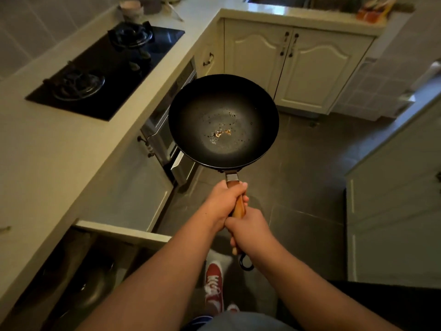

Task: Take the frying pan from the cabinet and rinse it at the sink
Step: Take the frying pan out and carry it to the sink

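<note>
A black frying pan (223, 121) with a wooden handle hangs level in the air over the grey floor, some yellowish residue at its middle. My left hand (223, 201) grips the handle close to the pan. My right hand (248, 231) grips the handle's rear part, just ahead of its black hanging loop. Low at my left, a cabinet drawer (124, 234) stands pulled out, with dark cookware inside. The sink (276, 0) shows only as a dark edge at the top of the view, beyond the far counter.
A black gas hob (105, 68) sits in the white counter on the left. A built-in steel appliance (164, 130) is below it. White double cabinet doors (298, 65) face me ahead. White cabinets (391, 187) line the right side. My red shoe (214, 287) is on the floor.
</note>
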